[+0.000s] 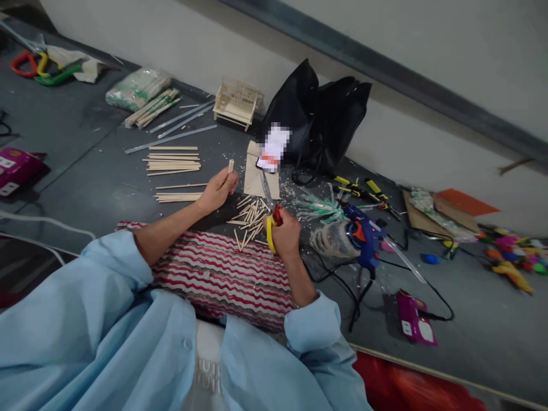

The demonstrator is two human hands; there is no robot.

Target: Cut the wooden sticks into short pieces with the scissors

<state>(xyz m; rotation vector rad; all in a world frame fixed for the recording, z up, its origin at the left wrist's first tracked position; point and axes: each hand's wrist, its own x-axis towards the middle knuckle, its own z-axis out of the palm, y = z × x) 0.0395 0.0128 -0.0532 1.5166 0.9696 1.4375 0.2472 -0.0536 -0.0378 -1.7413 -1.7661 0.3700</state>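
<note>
I've got a small bundle of short pale wooden sticks (230, 166) upright in the left hand (220, 188), tips showing above the fist, above the near part of the surface (107, 194), which is dark grey. Left grip is closed on it. Right hand (287, 233) has its grip closed around the handles of red-and-yellow-handled metal scissors (269, 228), blades pointing away from the body – I can't tell whether the blades are fully together.

Between the hands: a loose heap of short pale wooden pieces (252, 217), lying at mixed angles. Left of the left hand I see two sets of long thin pale wooden sticks (173, 165), roughly parallel.

Beyond the hands, a light-brown flat sheet (253, 181) with a phone (273, 148) at its far right, screen blurred out. Behind the phone, a black shiny bag (317, 120); to its left, a small pale wooden bench model (235, 108).

Right side: a blue-and-orange glue gun (366, 237) by a clear plastic container (336, 240), crumpled green-and-clear wrappers (321, 205) just beyond – then a purple box with a black cable (414, 319) nearer the edge. Red-and-white striped cloth (222, 274) sits in front of the body.
</note>
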